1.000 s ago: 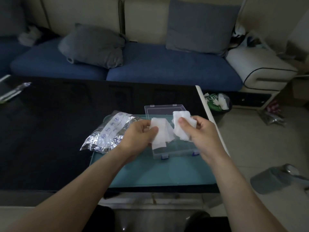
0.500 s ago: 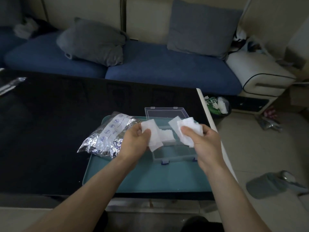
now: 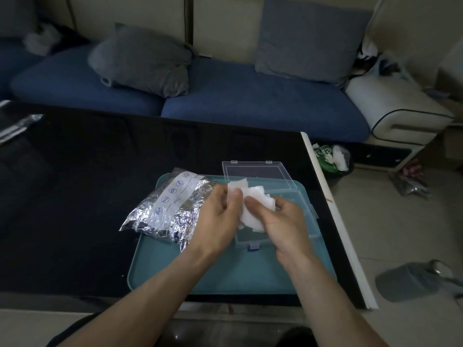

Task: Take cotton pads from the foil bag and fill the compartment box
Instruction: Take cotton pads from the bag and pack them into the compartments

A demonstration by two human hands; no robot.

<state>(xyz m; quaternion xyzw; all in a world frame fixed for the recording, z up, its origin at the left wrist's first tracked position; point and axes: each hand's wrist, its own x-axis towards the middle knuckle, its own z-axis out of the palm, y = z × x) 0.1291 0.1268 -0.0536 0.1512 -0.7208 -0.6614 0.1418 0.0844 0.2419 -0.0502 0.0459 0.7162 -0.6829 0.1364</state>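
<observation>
Cotton pads (image 3: 253, 209) sit bunched between both hands just above the compartment box (image 3: 288, 221), so the drop that comes next is almost straight down and a little to the right. Going from the left: the foil bag (image 3: 167, 209) lies crumpled on the left part of the teal tray (image 3: 225, 276), its long axis running from near-left to far-right, its far end just beside the left hand (image 3: 220, 216). That hand has its thumb pressed on the upper edge of the white bunch, fingers curled behind it, so it pinches the pads. The right hand (image 3: 283, 221) meets it from the right, thumb and fingers closed on the same bunch lower down; it looks as though the stack is being pulled apart. The box lies under and right of the right hand, its clear lid (image 3: 258, 171) laid open on the far side. Which compartments already hold pads I cannot tell, since the hands cover them. The right hand is nearer the box.
</observation>
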